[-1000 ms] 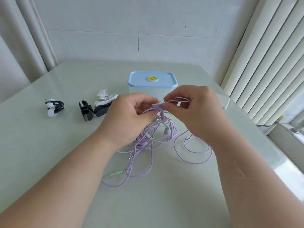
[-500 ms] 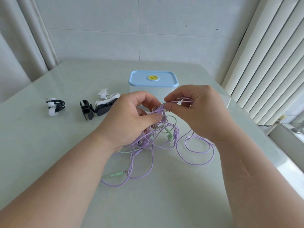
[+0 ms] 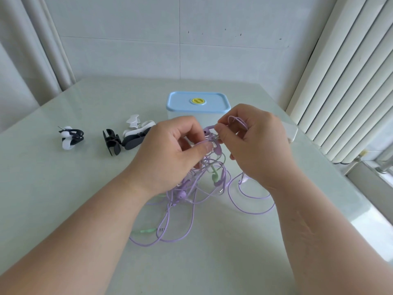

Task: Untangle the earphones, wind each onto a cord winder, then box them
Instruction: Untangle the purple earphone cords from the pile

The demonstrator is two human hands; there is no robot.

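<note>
I see both hands raised over mid-table. The left hand (image 3: 170, 154) has its fingers curled and pinches purple cord against the thumb. The right hand (image 3: 255, 145) pinches a strand beside it, with small loops bunched in its fingers. The tangled earphones (image 3: 191, 192), purple with some green, hang from both hands and spill onto the table (image 3: 63, 188) on the near side. The blue-lidded box (image 3: 197, 103) sits just behind the hands, lid on. Cord winders lie to the left: a black-and-white one (image 3: 71, 136) furthest left, and a black one (image 3: 111, 142) touching a white-and-black one (image 3: 138, 133).
</note>
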